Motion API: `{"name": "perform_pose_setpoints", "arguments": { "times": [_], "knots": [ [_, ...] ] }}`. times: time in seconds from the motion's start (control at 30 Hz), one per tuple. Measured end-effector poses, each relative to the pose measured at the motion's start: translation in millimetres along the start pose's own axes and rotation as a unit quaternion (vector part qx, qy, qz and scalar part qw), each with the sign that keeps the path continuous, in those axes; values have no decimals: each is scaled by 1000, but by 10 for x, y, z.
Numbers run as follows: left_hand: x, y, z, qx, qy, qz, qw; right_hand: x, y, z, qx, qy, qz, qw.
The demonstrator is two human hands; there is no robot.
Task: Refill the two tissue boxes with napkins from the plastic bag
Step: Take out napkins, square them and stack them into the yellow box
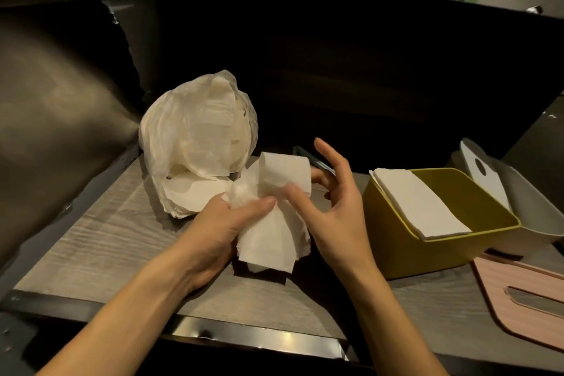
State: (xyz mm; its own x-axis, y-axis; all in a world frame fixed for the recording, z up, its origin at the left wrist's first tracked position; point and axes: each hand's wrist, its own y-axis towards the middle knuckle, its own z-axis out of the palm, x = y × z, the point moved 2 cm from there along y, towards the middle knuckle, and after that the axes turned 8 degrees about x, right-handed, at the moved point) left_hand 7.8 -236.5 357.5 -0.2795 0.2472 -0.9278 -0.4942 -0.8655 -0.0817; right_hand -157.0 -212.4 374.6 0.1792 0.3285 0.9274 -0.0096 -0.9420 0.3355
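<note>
Left hand (pixel 219 223) gripping a napkin bundle (pixel 274 217) left of the yellow tissue box (pixel 396 241), right hand (pixel 329 207) alongside — fingers (pixel 328 152) spread, thumb on the paper, plastic bag (pixel 195 143) further left.

The wood-grain table (pixel 100 241) has a metal front edge. On it sit a plastic bag (pixel 195 143) of napkins at the left, a yellow box (pixel 406 241) at the right holding napkins, a grey box (pixel 531 207) just behind it, and a pink lid (pixel 518 299) lying flat.

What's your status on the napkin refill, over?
Left hand grips napkin bundle, right hand open, touching it. Yellow box holds a stack, lid off; grey box behind. Plastic bag open. Nothing in the way.
</note>
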Motion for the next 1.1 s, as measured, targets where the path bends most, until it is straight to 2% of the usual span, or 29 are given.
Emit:
{"name": "perform_pose_setpoints", "arguments": {
  "times": [0.17, 0.27, 0.37, 0.47, 0.53, 0.63, 0.73, 0.9, 1.03, 1.1],
  "knots": [
    [44, -11, 11, 23, 45, -7, 999, 13, 63, -30, -17, 72, -22, 997],
    [53, 15, -27, -4, 29, -5, 1000, -15, 30, -84, -15, 99, -79, 992],
    [20, 18, -55, -23, -12, -13, 1000, -24, -33, -93, 23, 107, -105, 988],
    [-9, 15, -63, -27, -54, -19, 998, -28, -36, -76, -4, 47, -83, 995],
    [-20, 10, -66, -20, -69, -15, 997, -52, -1, -48, -28, -10, -25, 999],
    [-27, 1, -47, -8, -55, 2, 998, -134, 1, -14, -8, -62, 43, 997],
    [-23, 7, -24, -8, -54, 4, 999, -145, -17, -24, -26, -74, 34, 996],
    [-55, -16, 9, -12, -125, 3, 992, -132, -9, -50, -62, -35, 1, 997],
    [-26, -49, 32, 43, 6, 12, 999, -108, 15, -9, -43, -67, -7, 997],
    [18, -44, -7, 37, 63, 11, 997, -115, 40, -23, -45, -72, 4, 996]
  ]
}}
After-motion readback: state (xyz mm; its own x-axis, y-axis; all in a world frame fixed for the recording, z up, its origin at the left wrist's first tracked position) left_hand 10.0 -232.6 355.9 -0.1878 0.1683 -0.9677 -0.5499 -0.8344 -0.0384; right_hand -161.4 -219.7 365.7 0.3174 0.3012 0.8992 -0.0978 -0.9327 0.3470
